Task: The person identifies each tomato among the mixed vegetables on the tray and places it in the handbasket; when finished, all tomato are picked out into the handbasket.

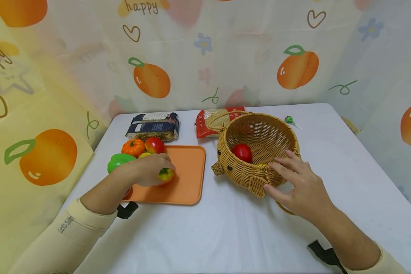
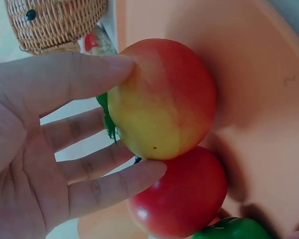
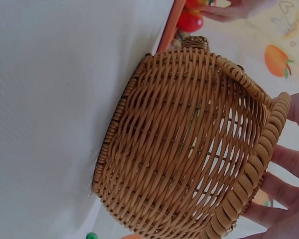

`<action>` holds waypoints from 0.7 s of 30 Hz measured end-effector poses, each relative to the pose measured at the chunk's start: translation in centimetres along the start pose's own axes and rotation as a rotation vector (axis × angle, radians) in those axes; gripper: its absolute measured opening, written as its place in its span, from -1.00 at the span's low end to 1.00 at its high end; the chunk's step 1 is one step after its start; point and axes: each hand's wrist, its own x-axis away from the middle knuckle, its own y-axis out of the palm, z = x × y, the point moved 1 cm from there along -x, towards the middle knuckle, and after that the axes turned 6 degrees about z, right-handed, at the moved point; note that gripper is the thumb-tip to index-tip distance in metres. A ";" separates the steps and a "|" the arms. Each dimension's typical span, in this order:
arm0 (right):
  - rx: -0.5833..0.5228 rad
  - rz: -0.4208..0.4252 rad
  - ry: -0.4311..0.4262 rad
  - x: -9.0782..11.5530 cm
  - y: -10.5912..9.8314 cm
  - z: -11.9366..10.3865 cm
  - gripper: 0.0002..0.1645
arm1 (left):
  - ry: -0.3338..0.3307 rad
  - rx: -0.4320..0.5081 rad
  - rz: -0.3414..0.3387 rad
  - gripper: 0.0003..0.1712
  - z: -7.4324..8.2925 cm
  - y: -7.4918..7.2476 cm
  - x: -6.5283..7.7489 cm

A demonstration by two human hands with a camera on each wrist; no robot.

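Note:
Over the orange tray (image 1: 188, 175), my left hand (image 1: 148, 169) holds a round red-and-yellow toy fruit (image 2: 164, 99) with a green leafy cap, its thumb against the fruit's side. A red toy fruit (image 2: 182, 194) lies just beside it in the left wrist view. My right hand (image 1: 301, 186) rests at the near right rim of a wicker basket (image 1: 239, 177) with button eyes and woven ears. Its fingers are spread and fairly straight, the thumb beside one ear. Inside the basket sit a red toy fruit (image 1: 242, 153) and a yellow piece, mostly hidden by the rim.
On the tray's left side are a green toy pepper (image 1: 119, 161), an orange toy pumpkin (image 1: 133, 147) and a red toy fruit (image 1: 155, 145). Behind stand a dark bag (image 1: 154, 126) and a red-and-clear packet (image 1: 205, 123). A lollipop (image 1: 290, 120) lies at the back right.

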 end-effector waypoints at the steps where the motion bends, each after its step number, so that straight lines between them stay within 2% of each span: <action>1: 0.002 0.000 -0.001 0.0 0.0 0.0 -0.16 | 0.004 -0.001 0.006 -0.37 -0.1 0.0 0.0; 7: 0.006 -0.001 0.004 0.1 0.1 0.1 -0.15 | 0.015 0.011 0.034 -0.37 -0.3 0.2 0.0; 15: 0.000 -0.010 -0.001 0.1 0.1 0.1 -0.13 | -0.010 0.072 0.046 -0.37 -1.1 0.8 -0.1; 21: -0.004 -0.008 0.001 0.0 0.1 0.2 -0.15 | 0.046 0.081 0.052 -0.40 -0.9 0.7 -0.1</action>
